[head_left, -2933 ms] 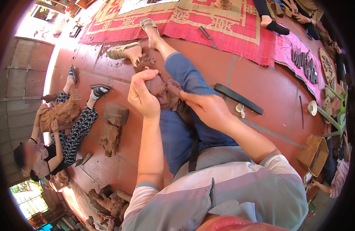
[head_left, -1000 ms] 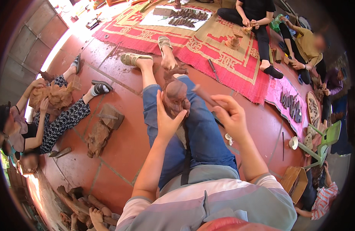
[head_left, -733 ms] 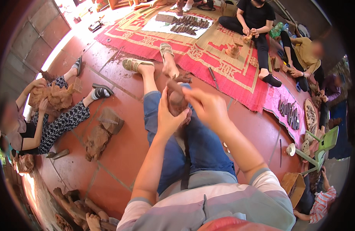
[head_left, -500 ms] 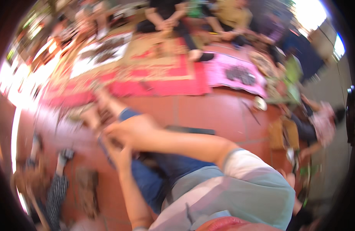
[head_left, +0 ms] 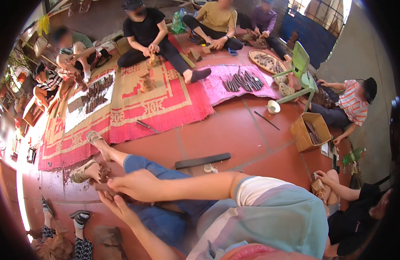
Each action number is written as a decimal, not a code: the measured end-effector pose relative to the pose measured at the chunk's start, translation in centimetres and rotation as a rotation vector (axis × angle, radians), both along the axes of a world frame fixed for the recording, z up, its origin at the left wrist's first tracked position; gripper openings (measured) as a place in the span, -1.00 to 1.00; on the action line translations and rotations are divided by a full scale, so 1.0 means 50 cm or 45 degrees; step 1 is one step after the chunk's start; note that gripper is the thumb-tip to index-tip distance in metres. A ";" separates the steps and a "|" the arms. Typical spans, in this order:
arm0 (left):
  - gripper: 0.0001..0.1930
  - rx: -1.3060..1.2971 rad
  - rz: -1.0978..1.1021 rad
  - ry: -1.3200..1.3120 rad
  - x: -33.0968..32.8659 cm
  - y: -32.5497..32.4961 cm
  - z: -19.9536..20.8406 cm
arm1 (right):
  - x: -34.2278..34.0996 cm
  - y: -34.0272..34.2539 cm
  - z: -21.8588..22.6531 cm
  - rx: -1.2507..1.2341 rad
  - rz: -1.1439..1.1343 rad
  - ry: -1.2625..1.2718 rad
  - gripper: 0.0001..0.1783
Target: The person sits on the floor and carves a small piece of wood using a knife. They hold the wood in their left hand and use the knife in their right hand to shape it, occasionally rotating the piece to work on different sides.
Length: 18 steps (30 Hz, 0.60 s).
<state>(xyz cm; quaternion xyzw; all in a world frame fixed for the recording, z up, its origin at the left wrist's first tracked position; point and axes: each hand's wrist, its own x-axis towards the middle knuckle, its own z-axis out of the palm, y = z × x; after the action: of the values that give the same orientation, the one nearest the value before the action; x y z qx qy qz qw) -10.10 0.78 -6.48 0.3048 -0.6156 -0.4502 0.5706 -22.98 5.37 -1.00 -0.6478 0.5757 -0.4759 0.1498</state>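
My right hand [head_left: 141, 185] is closed around a small flat brown piece [head_left: 103, 187], which sticks out past the fingertips. Just below it, my left hand [head_left: 122, 211] is turned up with its fingers stretched out, close under the piece. I cannot tell whether the left fingertips touch it. Both hands are above my legs in blue shorts [head_left: 165, 216]. Between my sandals [head_left: 83, 172], partly hidden, is some brown carved-looking material [head_left: 105, 170].
A long dark bar [head_left: 202, 161] lies beyond my right forearm. A thin chisel-like tool [head_left: 147, 126] rests on the red mat [head_left: 195, 106]. Rows of tools cover a pink cloth [head_left: 217, 97]. A box [head_left: 299, 133], bowl [head_left: 273, 107] and green chair [head_left: 300, 65] stand right; several people sit around.
The earlier frame is blurred and my view has shifted. My hands, clasped close together before, are now apart, with the left fingers stretched out and the brown piece showing at my right hand.
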 end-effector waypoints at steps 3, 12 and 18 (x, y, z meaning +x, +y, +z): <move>-0.43 -0.089 -0.130 -0.077 0.006 -0.004 -0.006 | 0.002 0.011 -0.002 -0.027 -0.027 -0.027 -0.77; -0.53 0.054 0.203 -0.245 -0.005 0.010 -0.014 | 0.001 0.018 0.002 0.000 -0.047 -0.181 -0.75; -0.43 0.078 0.158 -0.272 -0.002 0.016 0.006 | -0.003 -0.032 -0.021 -0.018 0.073 -0.378 -0.70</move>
<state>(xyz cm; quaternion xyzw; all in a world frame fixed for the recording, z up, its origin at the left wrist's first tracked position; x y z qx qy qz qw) -10.22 1.60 -6.16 0.4060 -0.6387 -0.3976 0.5188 -23.14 3.76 -2.04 -0.5877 0.5250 -0.5660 0.2421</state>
